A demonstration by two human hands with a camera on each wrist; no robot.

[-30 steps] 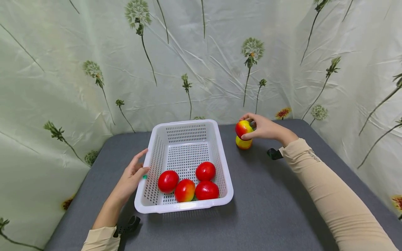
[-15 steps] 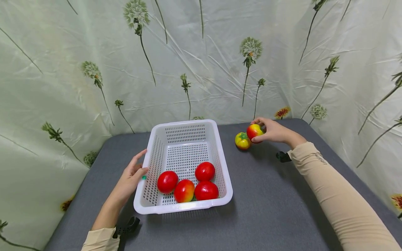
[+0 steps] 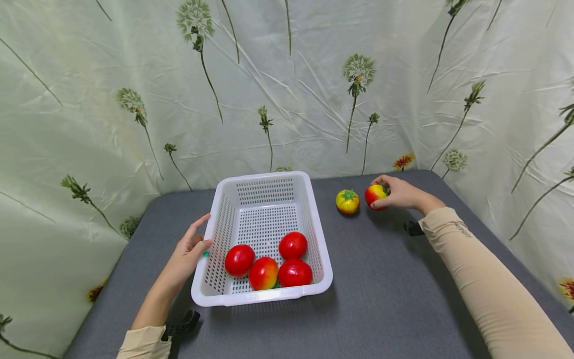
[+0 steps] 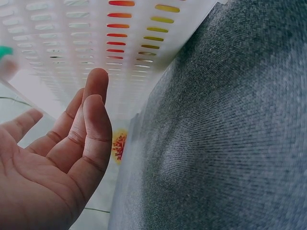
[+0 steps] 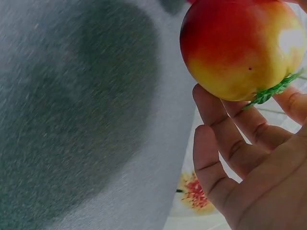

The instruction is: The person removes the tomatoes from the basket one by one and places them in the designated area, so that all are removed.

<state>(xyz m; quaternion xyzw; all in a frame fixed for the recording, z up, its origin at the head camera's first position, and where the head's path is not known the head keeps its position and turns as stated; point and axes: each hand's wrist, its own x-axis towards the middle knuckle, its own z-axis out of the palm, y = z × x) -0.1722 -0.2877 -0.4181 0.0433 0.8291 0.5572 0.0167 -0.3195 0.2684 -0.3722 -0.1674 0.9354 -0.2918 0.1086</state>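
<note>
A red-and-yellow tomato (image 3: 374, 196) with a green leafy top is held by my right hand (image 3: 400, 193) at the back right of the table, its thumb and fingertips round the sides. In the right wrist view that tomato (image 5: 240, 48) sits against the fingertips, and the palm stays apart from it. Just left of this hand a yellow tomato (image 3: 347, 202) rests stem up on the cloth. My left hand (image 3: 185, 257) touches the left rim of a white perforated basket (image 3: 211, 299). Its lower fingers (image 4: 98, 120) are loosely bent beside the outer wall and grip nothing.
Several red tomatoes, one with a yellow patch (image 3: 263, 273), lie in the near part of the basket. A dark grey cloth (image 3: 372, 304) covers the table. Behind it hangs a pale curtain (image 3: 305, 99) with dandelion prints.
My right hand has carried the red-and-yellow tomato rightward and down, from above the yellow tomato to a spot beside it. The left hand and basket stay where they were.
</note>
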